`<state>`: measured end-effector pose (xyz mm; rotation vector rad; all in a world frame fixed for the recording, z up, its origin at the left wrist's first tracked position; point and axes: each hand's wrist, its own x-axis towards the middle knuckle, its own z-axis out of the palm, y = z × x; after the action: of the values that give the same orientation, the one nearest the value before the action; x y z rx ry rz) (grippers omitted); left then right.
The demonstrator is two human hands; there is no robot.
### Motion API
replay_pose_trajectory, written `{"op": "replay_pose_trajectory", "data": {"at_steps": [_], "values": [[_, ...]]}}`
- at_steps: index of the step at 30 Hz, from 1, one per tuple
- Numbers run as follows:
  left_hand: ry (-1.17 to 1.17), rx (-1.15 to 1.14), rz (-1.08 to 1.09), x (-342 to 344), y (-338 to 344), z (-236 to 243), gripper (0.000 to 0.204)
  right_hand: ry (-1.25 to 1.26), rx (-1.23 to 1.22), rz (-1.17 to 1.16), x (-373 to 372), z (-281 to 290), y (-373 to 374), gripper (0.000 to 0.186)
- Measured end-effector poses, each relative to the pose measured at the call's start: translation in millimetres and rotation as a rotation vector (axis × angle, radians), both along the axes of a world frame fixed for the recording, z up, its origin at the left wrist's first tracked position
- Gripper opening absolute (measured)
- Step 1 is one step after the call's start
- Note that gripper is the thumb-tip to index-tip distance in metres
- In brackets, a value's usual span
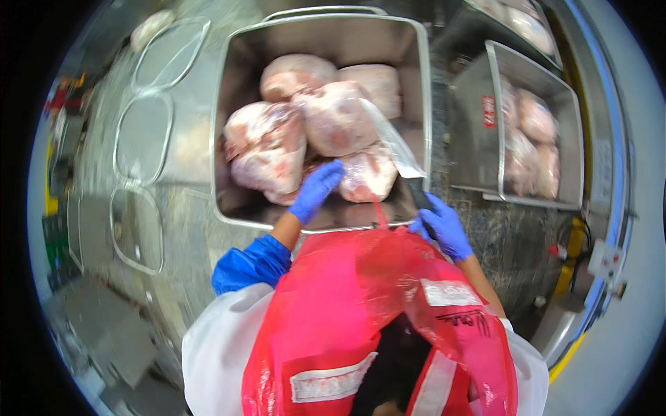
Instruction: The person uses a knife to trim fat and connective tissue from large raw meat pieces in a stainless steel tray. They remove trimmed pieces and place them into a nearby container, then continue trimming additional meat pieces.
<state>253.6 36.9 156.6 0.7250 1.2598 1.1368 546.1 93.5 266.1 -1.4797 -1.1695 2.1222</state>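
A large steel bin [424, 83] in front of me holds several big pale pieces of raw meat [336, 118]. My left hand [318, 191], in a blue glove, reaches over the bin's near side with its fingers stretched out. It is next to the nearest piece of meat [366, 173]; whether it touches it I cannot tell. My right hand [445, 227], also gloved in blue, is closed around the dark handle of a large knife [395, 142] at the bin's near right corner. The broad blade points up and left, over the meat.
Another steel bin [498, 118] with wrapped meat stands to the right, with a further meat-filled bin [531, 28] behind it. Several metal hoop frames [116, 139] line the left. A blue-edged wall rail [619, 132] and a control box [606, 261] are at the far right.
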Motion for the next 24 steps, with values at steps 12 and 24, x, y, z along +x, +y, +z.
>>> {"op": "replay_pose_trajectory", "data": {"at_steps": [12,24], "values": [[-0.488,-0.053,0.091,211,107,64,0.028,0.137,0.094,-0.041,252,5,-48,0.046],[0.346,-0.105,-0.503,404,177,33,0.029,-0.114,0.215,-0.767,422,5,-102,0.046]]}}
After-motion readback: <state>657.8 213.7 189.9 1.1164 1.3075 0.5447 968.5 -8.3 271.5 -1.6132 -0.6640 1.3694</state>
